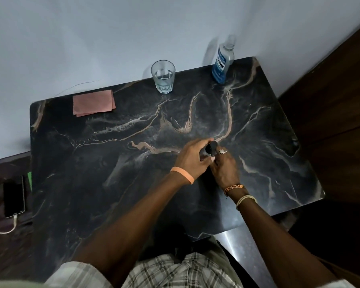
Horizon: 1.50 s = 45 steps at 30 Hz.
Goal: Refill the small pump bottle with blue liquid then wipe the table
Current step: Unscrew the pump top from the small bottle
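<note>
A small dark pump bottle (210, 149) stands near the middle of the black marble table (112, 163), mostly hidden by my hands. My left hand (192, 157) grips its body from the left. My right hand (223, 166), with a ring on one finger, pinches it from the right near the top. A large bottle of blue liquid (222, 63) stands capped at the back right edge. A folded pink cloth (93, 102) lies at the back left.
A glass (163, 76) holding a little clear liquid stands at the back edge, by the wall. A phone (14, 196) on a charging cable lies on a lower surface to the left. A dark wooden panel rises on the right.
</note>
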Available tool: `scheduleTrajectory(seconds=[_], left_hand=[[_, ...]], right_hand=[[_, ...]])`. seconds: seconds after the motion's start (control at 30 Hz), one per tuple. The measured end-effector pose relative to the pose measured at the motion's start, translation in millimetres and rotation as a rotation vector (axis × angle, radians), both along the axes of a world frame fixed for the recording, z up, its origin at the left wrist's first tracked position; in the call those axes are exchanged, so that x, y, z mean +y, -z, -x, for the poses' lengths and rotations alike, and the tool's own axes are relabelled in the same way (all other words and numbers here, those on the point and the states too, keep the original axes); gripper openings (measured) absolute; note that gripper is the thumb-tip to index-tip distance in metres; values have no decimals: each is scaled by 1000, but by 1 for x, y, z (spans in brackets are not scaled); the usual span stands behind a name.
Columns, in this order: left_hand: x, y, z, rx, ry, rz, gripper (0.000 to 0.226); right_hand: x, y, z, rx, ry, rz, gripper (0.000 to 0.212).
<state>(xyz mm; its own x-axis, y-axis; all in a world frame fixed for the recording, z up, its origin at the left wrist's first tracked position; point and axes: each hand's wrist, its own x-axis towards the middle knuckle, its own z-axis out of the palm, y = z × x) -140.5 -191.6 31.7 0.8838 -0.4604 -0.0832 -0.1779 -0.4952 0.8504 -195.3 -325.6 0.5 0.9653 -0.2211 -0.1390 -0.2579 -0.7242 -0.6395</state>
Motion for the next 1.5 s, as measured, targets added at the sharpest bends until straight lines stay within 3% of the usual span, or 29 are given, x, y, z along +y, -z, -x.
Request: scheduleTrajectory(seconds=[0.17,0.27,0.37,0.5,0.63,0.8,0.97,1.07,1.17,1.33,1.4,1.5], left_hand=[[-7,-3,-11,-39,-35,-112,35],[-8,-2,-13,-30,-84,-129,49],[-6,-2,-9,-53,-5,-67,65],[-10,-6,-13,-84,3,-58,50],[-9,-5,-17,-46,13,-44,70],[-7,-6,-19,24,8,-34,62],[-6,-6,-19,105,15,62,71],[-6,-7,-22,99,13,46,63],[-6,-11,-24,58,25,26,69],[-6,-12,-22,73,59,32,62],[-8,-14,-22,40,40,-14,63],[-7,-13,-18,19,76,-17,68]], right_hand=[[2,0,0,-35,-2,30,41],[2,1,2,-32,4,30,38],[1,3,3,-35,6,25,39],[2,4,2,-51,-8,35,39],[2,4,3,-48,-3,12,44],[3,3,3,-73,-20,51,53],[1,6,2,-64,-48,75,60],[2,5,3,-95,-33,58,49],[4,4,3,-139,11,46,30],[3,8,3,-150,14,45,70],[2,9,3,-146,9,64,71],[2,11,3,-119,29,51,54]])
